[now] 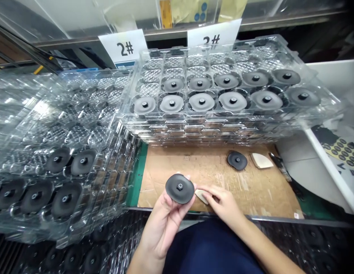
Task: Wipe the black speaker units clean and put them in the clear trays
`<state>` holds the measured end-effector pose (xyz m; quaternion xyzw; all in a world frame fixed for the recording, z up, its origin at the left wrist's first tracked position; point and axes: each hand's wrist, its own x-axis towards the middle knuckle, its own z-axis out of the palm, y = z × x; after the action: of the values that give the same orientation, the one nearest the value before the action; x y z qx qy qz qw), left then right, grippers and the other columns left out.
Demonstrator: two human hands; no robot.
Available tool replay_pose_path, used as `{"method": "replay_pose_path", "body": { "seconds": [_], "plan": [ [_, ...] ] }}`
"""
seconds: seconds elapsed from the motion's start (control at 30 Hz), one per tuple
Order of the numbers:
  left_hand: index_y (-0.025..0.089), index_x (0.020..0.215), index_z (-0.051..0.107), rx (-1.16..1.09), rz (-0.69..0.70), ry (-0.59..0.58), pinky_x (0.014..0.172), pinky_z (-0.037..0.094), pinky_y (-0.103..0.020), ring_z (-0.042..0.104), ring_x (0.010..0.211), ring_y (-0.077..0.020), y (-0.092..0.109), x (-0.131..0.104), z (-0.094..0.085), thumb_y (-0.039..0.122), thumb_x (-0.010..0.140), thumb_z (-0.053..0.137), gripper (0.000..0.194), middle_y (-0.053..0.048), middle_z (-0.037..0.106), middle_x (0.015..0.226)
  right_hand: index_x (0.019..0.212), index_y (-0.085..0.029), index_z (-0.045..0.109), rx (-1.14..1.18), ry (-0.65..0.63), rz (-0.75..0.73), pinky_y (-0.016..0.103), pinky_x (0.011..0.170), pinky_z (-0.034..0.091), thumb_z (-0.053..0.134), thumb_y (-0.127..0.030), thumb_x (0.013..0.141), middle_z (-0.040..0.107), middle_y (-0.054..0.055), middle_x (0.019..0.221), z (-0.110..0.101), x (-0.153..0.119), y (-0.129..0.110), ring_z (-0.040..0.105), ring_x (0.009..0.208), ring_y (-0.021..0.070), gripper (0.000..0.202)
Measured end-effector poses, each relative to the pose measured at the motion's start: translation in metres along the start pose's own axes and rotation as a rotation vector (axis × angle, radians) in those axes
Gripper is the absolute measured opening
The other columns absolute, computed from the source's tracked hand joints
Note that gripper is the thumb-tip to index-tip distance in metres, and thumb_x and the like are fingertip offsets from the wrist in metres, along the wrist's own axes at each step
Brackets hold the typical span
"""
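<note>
My left hand [167, 226] grips a rounded black disc [177, 194] by its edge, tilted so that the small raised stud at its centre faces me. Between the fingers of my right hand [222, 207] is a small cream-coloured pad [201, 196], close to the disc's right edge; whether the two touch I cannot tell. On the brown cardboard sheet [165, 160] beyond my hands lies a second black disc [237, 166]. To its right rests a larger cream wedge-shaped pad [262, 160].
A stack of clear plastic trays [194, 116] stands behind the cardboard, with black discs in its nearer rows. More clear trays [105, 125] with discs rise at the left. Two paper signs [122, 43] hang at the back. At right lies a sheet of yellow-and-black stickers [341, 150].
</note>
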<state>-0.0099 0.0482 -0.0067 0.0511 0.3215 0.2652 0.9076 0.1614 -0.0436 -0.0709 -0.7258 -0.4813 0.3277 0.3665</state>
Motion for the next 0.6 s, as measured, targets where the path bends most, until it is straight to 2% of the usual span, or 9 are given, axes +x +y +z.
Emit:
{"method": "replay_pose_path", "body": {
  "seconds": [0.07, 0.17, 0.2, 0.27, 0.33, 0.43, 0.47, 0.5, 0.6],
  "plan": [
    [0.02, 0.118, 0.055, 0.015, -0.022, -0.002, 0.102, 0.039, -0.039, 0.049, 0.118, -0.0287, -0.001, 0.0, 0.003, 0.028, 0.075, 0.063, 0.045, -0.009, 0.061, 0.121, 0.095, -0.024, 0.069, 0.011, 0.023, 0.01, 0.033, 0.07, 0.052, 0.05, -0.029, 0.085, 0.071, 0.003, 0.086, -0.002, 0.0, -0.006, 0.065, 0.079, 0.0203, 0.022],
    [0.023, 0.124, 0.05, 0.047, -0.007, -0.006, 0.098, 0.043, -0.037, 0.052, 0.115, -0.0274, -0.006, 0.001, 0.007, 0.029, 0.074, 0.064, 0.052, -0.009, 0.061, 0.121, 0.105, -0.023, 0.063, 0.055, 0.12, -0.002, 0.03, 0.077, 0.05, 0.046, -0.029, 0.088, 0.066, 0.004, 0.105, -0.02, 0.005, -0.043, 0.061, 0.095, 0.0187, 0.024],
    [0.024, 0.124, 0.05, 0.064, 0.016, -0.011, 0.096, 0.045, -0.036, 0.053, 0.114, -0.0263, -0.009, 0.002, 0.008, 0.028, 0.074, 0.064, 0.053, -0.008, 0.062, 0.12, 0.11, -0.024, 0.059, 0.073, 0.144, -0.05, 0.028, 0.079, 0.049, 0.047, -0.028, 0.089, 0.064, 0.003, 0.109, -0.026, 0.006, -0.059, 0.059, 0.098, 0.0176, 0.026],
    [0.024, 0.125, 0.048, 0.106, 0.052, -0.016, 0.093, 0.046, -0.034, 0.056, 0.111, -0.0239, -0.014, 0.002, 0.009, 0.027, 0.075, 0.064, 0.053, -0.008, 0.063, 0.117, 0.117, -0.021, 0.055, 0.091, 0.152, -0.272, 0.029, 0.081, 0.046, 0.048, -0.024, 0.088, 0.064, 0.004, 0.106, -0.035, 0.007, -0.09, 0.059, 0.094, 0.0171, 0.03],
    [0.025, 0.126, 0.048, 0.161, 0.03, -0.004, 0.093, 0.046, -0.032, 0.057, 0.109, -0.0221, -0.016, 0.001, 0.009, 0.026, 0.076, 0.063, 0.053, -0.008, 0.064, 0.116, 0.114, -0.016, 0.056, 0.065, 0.069, -0.432, 0.031, 0.079, 0.045, 0.046, -0.018, 0.088, 0.065, 0.005, 0.096, -0.039, 0.007, -0.113, 0.058, 0.085, 0.0167, 0.029],
    [0.028, 0.121, 0.053, 0.24, 0.009, 0.068, 0.088, 0.049, -0.029, 0.059, 0.106, -0.0217, -0.015, -0.003, 0.007, 0.027, 0.074, 0.065, 0.048, -0.006, 0.065, 0.114, 0.105, -0.018, 0.06, 0.007, -0.216, -0.404, 0.026, 0.074, 0.044, 0.044, -0.011, 0.087, 0.065, 0.002, 0.088, -0.04, 0.01, -0.128, 0.056, 0.078, 0.0137, 0.024],
    [0.028, 0.117, 0.057, 0.254, 0.026, 0.084, 0.085, 0.05, -0.027, 0.06, 0.104, -0.0212, -0.014, -0.004, 0.007, 0.028, 0.072, 0.067, 0.046, -0.005, 0.066, 0.112, 0.103, -0.019, 0.06, -0.013, -0.273, -0.38, 0.025, 0.073, 0.043, 0.045, -0.011, 0.087, 0.065, 0.001, 0.089, -0.039, 0.012, -0.129, 0.056, 0.078, 0.0131, 0.024],
    [0.027, 0.112, 0.061, 0.258, 0.046, 0.092, 0.083, 0.051, -0.026, 0.061, 0.102, -0.0205, -0.013, -0.006, 0.008, 0.03, 0.07, 0.069, 0.043, -0.004, 0.067, 0.109, 0.103, -0.019, 0.061, -0.036, -0.256, -0.375, 0.026, 0.072, 0.043, 0.045, -0.012, 0.088, 0.065, 0.001, 0.089, -0.037, 0.013, -0.13, 0.056, 0.078, 0.0134, 0.023],
    [0.025, 0.1, 0.067, 0.223, 0.056, 0.089, 0.085, 0.049, -0.023, 0.062, 0.099, -0.0173, -0.011, -0.009, 0.016, 0.031, 0.067, 0.071, 0.034, -0.003, 0.07, 0.102, 0.107, -0.011, 0.059, -0.053, -0.002, -0.492, 0.032, 0.072, 0.041, 0.042, -0.014, 0.088, 0.064, 0.007, 0.089, -0.032, 0.015, -0.128, 0.055, 0.078, 0.0173, 0.025]
  ]
}}
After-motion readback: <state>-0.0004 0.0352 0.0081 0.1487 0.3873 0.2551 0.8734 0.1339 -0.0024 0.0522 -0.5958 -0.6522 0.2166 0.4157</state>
